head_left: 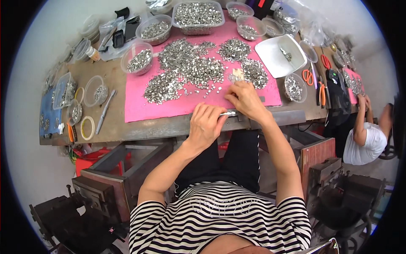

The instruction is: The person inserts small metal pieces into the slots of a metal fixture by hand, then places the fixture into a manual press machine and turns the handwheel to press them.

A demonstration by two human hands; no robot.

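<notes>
At the frame's centre, the left hand (206, 125) pinches a thin, shiny silver strip (229, 113) by the table (169, 133) edge. The right hand (247, 100) curls over the pink mat (137, 106); its grip cannot be told. Beyond, small, flat, glinting metal bits (205, 71) lie heaped at upper centre.

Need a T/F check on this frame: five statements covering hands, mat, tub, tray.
1. The bare left hand pinches a small silvery metal piece. True.
2. The flat ribbed mat is blue. False: it is pink.
3. The white rectangular tray lies right of the loose silvery metal heaps. True.
4. The large clear rectangular plastic tub is empty. False: it is full of small metal pieces.
5. The bare right hand grips the tray. False: it is beside the heaps, apart from the tray.
</notes>
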